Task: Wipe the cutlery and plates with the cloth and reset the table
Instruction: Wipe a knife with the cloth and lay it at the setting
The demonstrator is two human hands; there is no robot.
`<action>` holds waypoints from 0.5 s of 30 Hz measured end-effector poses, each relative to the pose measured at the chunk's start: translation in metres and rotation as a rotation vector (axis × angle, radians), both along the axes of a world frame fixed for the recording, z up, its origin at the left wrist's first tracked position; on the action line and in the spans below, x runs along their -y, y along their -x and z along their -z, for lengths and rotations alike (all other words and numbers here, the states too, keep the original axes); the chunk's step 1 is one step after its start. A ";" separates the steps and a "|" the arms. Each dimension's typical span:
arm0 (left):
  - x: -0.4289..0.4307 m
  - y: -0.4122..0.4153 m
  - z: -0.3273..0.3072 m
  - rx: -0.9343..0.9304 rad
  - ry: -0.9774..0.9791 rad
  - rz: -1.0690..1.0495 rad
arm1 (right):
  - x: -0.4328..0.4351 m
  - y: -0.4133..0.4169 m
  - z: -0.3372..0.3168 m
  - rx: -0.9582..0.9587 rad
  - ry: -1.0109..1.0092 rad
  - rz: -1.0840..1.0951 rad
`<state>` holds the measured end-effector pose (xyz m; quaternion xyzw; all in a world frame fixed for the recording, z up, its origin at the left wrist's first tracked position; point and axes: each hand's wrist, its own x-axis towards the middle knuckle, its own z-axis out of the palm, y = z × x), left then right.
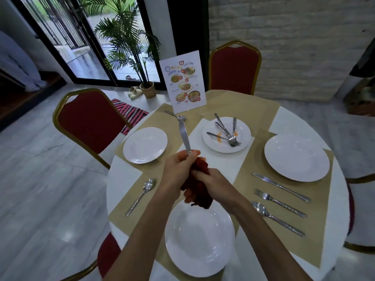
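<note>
My left hand (179, 169) holds a table knife (184, 136) by one end, its blade pointing up and away. My right hand (213, 184) grips a dark red cloth (197, 191) bunched around the knife's lower end, above the near white plate (199, 240). A soiled plate (226, 134) in the middle carries several pieces of cutlery (225, 130) and orange smears. Clean plates sit at the left (145, 145) and right (296, 157). A knife (281, 187), fork (280, 202) and spoon (278, 219) lie right of my hands. Single spoons lie at the near left (141, 195) and far side (175, 115).
The round white table (125, 175) has tan placemats (261, 179). A standing menu card (183, 82) is at the far edge. Red chairs with gold frames stand at the left (89, 126), the back (234, 68) and below me (108, 254). A potted palm (132, 45) stands by the glass door.
</note>
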<state>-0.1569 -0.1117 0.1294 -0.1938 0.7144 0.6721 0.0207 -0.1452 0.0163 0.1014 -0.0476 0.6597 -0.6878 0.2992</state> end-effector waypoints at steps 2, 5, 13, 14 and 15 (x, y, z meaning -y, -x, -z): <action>0.003 0.005 0.001 0.001 -0.025 0.007 | 0.001 0.000 0.004 -0.002 -0.027 -0.013; 0.008 0.013 0.006 0.027 -0.109 -0.043 | 0.000 0.002 0.009 0.015 -0.065 -0.074; 0.064 0.064 0.007 -0.138 0.274 0.172 | -0.029 0.041 0.000 0.175 -0.076 0.012; 0.068 0.069 0.006 -0.150 0.389 0.283 | -0.030 0.054 -0.006 0.177 -0.044 0.087; 0.071 0.075 0.004 -0.162 0.472 0.382 | -0.031 0.068 -0.011 0.170 -0.023 0.128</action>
